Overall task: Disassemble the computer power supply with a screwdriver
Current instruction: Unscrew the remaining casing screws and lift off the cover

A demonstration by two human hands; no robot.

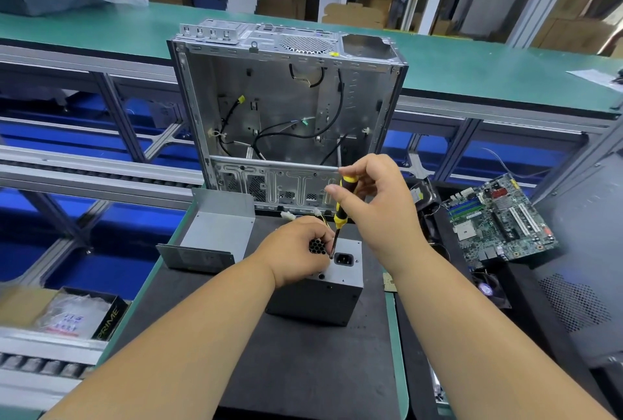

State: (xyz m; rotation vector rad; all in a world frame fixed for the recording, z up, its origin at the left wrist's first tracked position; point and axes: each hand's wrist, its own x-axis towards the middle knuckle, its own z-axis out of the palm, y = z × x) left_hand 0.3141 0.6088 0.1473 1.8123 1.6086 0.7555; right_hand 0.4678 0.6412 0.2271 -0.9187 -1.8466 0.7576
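Gripping screwdriver (341,214) by its yellow-and-black handle: right hand (374,204), fingers (350,170) curled loosely round the upper handle, thumb stretched across the front. Shaft slanting down and slightly left, tip meeting the top face of power supply (323,285) just left of the black mains socket (344,259). Left hand (296,249) resting on the same top face, fingertips bent in close against the shaft near its tip, beside the honeycomb fan grille (317,246); whether pinching the shaft or a screw cannot tell. Power supply standing on end on a dark mat (303,369) laid over the green tabletop (392,318), near centre, yellow and black leads trailing behind it. Detached grey metal cover (215,234) lying just left of it. Open, gutted computer case (286,116) standing upright behind, loose black cables inside. Motherboard (502,217) lying off to the right, well apart from the power supply, small fan (488,288) near it. Cardboard box with plastic bags (70,315) at lower left.
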